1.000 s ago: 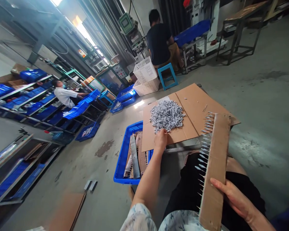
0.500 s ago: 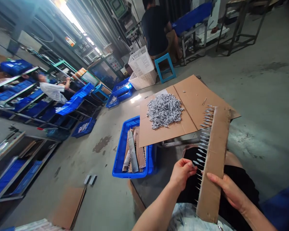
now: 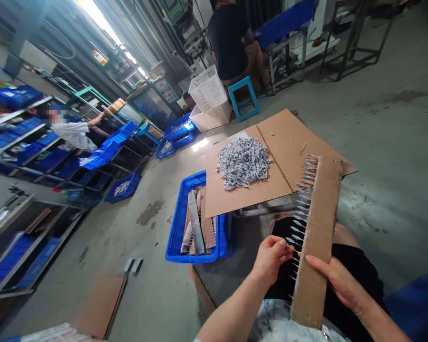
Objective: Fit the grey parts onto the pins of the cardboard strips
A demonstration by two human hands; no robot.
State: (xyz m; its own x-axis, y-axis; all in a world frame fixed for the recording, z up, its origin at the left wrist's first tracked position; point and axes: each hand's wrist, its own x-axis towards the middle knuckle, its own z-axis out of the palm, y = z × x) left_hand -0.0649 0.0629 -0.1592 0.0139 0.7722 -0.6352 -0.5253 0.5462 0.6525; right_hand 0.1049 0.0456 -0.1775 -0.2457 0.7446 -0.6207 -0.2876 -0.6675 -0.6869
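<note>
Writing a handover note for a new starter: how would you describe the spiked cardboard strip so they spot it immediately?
Find the cardboard sheet holding a heap of silvery pieces. Beside it, the person's right hand grips a long cardboard strip, the only cardboard with a row of spikes along one edge.

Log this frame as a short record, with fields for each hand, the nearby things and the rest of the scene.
Left hand: raised at the pointed silver pins along the strip's edge; cannot tell if it holds one
Right hand: grips the cardboard strip
Things: silver-grey pile on a cardboard sheet; blue plastic crate of cardboard scraps
Rest: seated co-worker in dark shirt; co-worker in white shirt at shelving
</note>
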